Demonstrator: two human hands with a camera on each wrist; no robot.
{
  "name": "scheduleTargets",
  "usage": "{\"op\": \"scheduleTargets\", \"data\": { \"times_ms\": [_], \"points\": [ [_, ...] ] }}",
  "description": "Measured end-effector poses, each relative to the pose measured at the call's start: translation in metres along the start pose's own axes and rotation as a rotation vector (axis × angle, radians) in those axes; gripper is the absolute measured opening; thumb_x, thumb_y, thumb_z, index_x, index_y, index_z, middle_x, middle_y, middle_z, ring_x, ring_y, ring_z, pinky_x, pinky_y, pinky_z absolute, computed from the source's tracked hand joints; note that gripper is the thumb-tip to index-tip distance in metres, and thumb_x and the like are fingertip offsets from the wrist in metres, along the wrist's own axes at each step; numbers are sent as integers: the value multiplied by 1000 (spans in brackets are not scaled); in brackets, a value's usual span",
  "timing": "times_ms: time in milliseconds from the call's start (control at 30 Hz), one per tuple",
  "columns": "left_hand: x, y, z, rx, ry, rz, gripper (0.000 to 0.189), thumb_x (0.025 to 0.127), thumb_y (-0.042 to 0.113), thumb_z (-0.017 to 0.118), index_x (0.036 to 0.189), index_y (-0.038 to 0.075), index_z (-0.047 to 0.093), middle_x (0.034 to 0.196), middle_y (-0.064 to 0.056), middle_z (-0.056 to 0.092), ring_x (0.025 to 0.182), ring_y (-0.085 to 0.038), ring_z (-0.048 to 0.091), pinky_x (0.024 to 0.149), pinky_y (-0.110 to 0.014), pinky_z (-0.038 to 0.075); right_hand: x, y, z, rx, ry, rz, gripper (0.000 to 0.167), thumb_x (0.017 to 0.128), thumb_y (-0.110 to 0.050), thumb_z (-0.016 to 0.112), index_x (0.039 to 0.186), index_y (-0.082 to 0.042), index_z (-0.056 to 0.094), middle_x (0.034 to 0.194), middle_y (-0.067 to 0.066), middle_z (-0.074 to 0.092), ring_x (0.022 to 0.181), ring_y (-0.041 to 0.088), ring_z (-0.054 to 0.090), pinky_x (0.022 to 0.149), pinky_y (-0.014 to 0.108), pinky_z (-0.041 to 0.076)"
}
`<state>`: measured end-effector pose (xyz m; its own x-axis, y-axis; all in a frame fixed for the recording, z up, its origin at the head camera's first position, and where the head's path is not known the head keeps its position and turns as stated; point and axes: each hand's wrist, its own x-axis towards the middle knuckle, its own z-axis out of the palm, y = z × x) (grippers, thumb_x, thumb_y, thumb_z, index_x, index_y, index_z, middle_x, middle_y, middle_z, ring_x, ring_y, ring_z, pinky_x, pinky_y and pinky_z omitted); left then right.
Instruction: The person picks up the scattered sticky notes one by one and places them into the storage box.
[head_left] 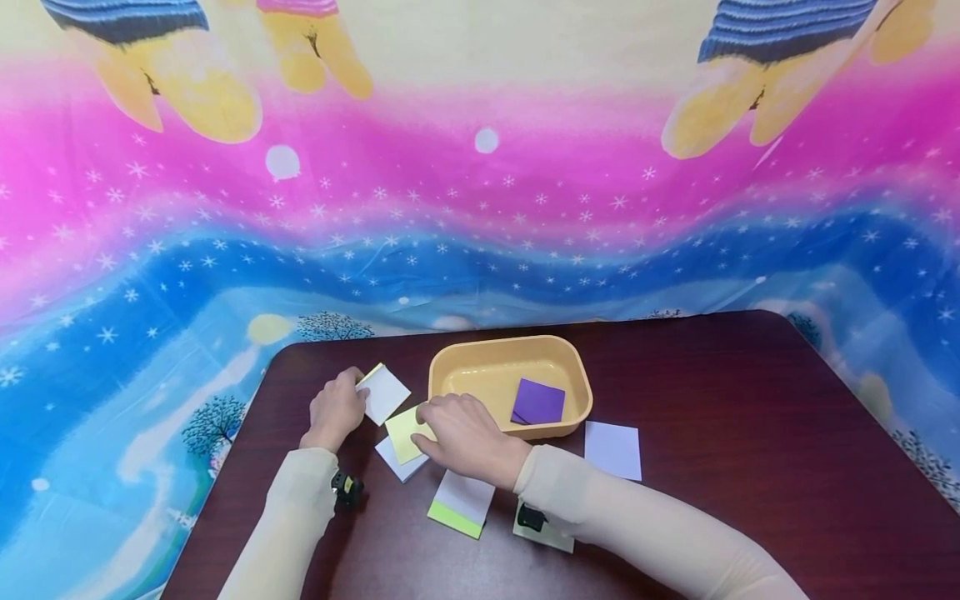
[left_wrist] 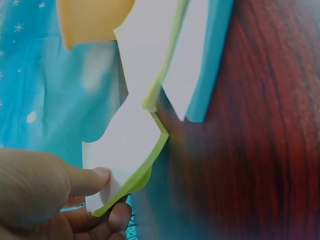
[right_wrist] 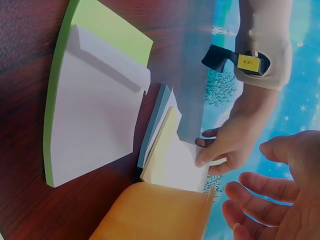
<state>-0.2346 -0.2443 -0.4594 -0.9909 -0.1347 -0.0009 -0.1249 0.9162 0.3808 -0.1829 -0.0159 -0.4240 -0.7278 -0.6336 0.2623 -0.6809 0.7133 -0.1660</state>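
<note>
On the left, my left hand pinches a sticky note pad by its edge, thumb on the white top and fingers underneath. Its yellow-green side shows in the left wrist view. Close by lies a pale yellow pad, overlapping a white pad with a blue edge. My right hand hovers at the front left of the tan plastic basket, partly covering the yellow pad in the head view. Its fingers are loosely spread and hold nothing in the right wrist view.
A purple pad lies inside the basket. In front of it is a green pad with a white sheet. A pale green pad sits partly under the right sleeve, and a lavender pad to the right. A printed cloth hangs behind the table.
</note>
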Motion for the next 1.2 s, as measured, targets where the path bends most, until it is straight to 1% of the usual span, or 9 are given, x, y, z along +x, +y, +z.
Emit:
{"op": "scheduleTargets", "data": {
  "times_ms": [67, 133, 400, 633, 867, 1067, 1200],
  "points": [
    [-1, 1, -2, -9, 3, 1, 31, 101, 15, 58, 128, -1, 60, 114, -26, 70, 74, -29, 65, 61, -39, 45, 0, 0, 0, 6, -3, 0, 24, 94, -37, 70, 102, -16, 75, 92, -3, 75, 79, 17, 69, 65, 31, 49],
    [-2, 3, -5, -13, 11, 4, 30, 102, 15, 58, 127, 1, 60, 113, -25, 71, 75, -29, 65, 62, -39, 46, 1, -1, 1, 13, -6, 0, 24, 94, -37, 69, 102, -15, 75, 91, -2, 75, 79, 17, 69, 64, 31, 49],
    [-7, 8, -16, -21, 47, 35, 28, 102, 17, 57, 126, 3, 61, 112, -23, 72, 81, -32, 68, 66, -45, 49, 3, 0, 1, 29, -7, 13, 25, 94, -36, 70, 103, -14, 76, 91, -1, 76, 77, 17, 69, 63, 30, 49],
    [-11, 10, -23, -20, 75, 56, 26, 101, 16, 59, 124, 4, 62, 108, -23, 72, 77, -32, 67, 62, -45, 48, 6, 1, 3, 30, -14, 22, 25, 94, -36, 70, 103, -14, 75, 90, 0, 76, 75, 18, 69, 60, 29, 48],
    [-17, 15, -30, -30, 85, 71, 25, 101, 15, 60, 123, 4, 62, 108, -23, 73, 74, -30, 66, 59, -41, 46, 9, 2, 3, 26, -10, 13, 25, 94, -35, 68, 103, -13, 75, 90, 0, 76, 75, 18, 69, 60, 29, 48],
    [-21, 18, -36, -27, 96, 81, 24, 101, 15, 60, 122, 5, 63, 107, -23, 73, 73, -30, 65, 60, -42, 46, 13, 2, 2, 29, 4, 14, 24, 94, -36, 69, 102, -14, 75, 89, -1, 75, 73, 17, 68, 59, 29, 48],
    [-23, 20, -39, -25, 99, 85, 24, 100, 15, 60, 122, 6, 63, 107, -23, 73, 73, -30, 65, 59, -43, 46, 16, 2, 1, 29, 18, 14, 23, 94, -35, 69, 100, -14, 75, 89, -1, 75, 74, 16, 69, 60, 29, 48]
  ]
}}
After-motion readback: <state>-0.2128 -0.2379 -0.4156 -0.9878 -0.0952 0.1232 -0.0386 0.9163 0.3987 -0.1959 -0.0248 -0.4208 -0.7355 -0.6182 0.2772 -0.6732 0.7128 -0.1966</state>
